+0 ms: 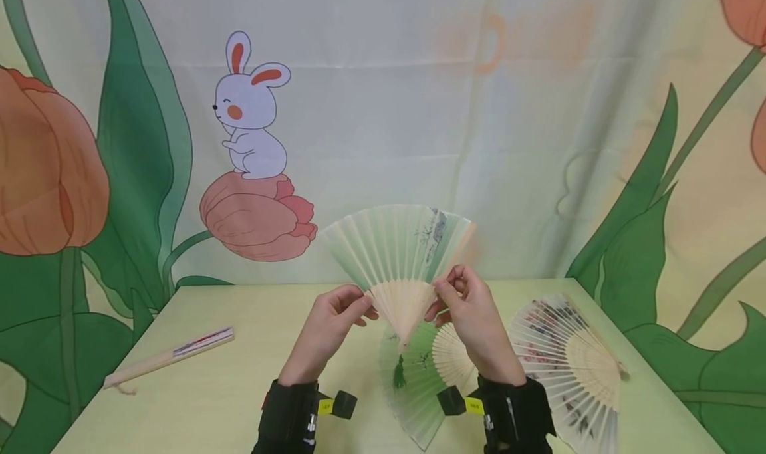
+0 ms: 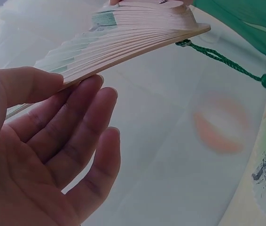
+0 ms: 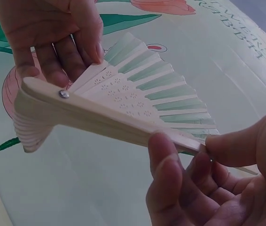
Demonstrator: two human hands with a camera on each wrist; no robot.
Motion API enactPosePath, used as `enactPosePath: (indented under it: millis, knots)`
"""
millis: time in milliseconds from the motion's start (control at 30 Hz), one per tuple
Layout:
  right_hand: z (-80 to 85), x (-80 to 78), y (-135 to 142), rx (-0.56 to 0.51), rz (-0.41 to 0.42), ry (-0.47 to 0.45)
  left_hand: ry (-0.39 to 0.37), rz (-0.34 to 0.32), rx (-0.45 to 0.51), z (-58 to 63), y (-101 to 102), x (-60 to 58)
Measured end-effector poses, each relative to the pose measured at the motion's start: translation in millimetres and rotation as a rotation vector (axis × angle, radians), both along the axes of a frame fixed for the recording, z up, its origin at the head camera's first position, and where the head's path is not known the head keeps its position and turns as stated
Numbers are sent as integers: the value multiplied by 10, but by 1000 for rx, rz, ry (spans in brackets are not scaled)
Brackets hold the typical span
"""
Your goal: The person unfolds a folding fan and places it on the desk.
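Observation:
Above the table, both hands hold a pale green folding fan [image 1: 389, 248] spread wide, its wooden ribs meeting at a rivet low in the middle. My left hand [image 1: 332, 328] pinches the left outer rib between thumb and fingers. On the other side, my right hand [image 1: 469, 314] pinches the right outer rib. A dark green tassel [image 1: 399, 372] hangs from the pivot end. Small flower-shaped cutouts show in the ribs in the right wrist view. Below it lies a second, deeper green folding fan [image 1: 413, 394], opened and partly covered by the right hand.
An opened white folding fan [image 1: 574, 367] with a dark and red pattern lies at the table's right. A closed folding fan [image 1: 170, 357] rests at the left. Behind the table [image 1: 239, 407] hangs a printed cloth [image 1: 383, 108] with a rabbit and tulips.

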State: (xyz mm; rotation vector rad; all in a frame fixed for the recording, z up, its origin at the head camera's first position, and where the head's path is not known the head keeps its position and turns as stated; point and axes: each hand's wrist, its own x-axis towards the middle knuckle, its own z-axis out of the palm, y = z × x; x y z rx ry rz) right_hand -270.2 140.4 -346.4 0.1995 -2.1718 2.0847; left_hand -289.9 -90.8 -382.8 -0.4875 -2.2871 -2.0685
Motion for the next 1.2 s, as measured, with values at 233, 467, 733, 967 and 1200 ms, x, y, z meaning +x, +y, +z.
enactPosePath:
  millis: [233,467,733,967,1200]
  knots:
    - [9,8,34,-43,-10,-13,-11,19,13,-4,-19,-6]
    - [-13,6,57,-81,-20,5,-20,26,12,-14,-28,-5]
    - [-10,-4,62,-115,-38,46,-25,35,34,12,-37,-3]
    - [-9,-5,58,-140,-47,49,-34,30,58,4,-40,-14]
    - [-4,-1,65,-175,-66,78,-31,23,77,-20,-63,-27]
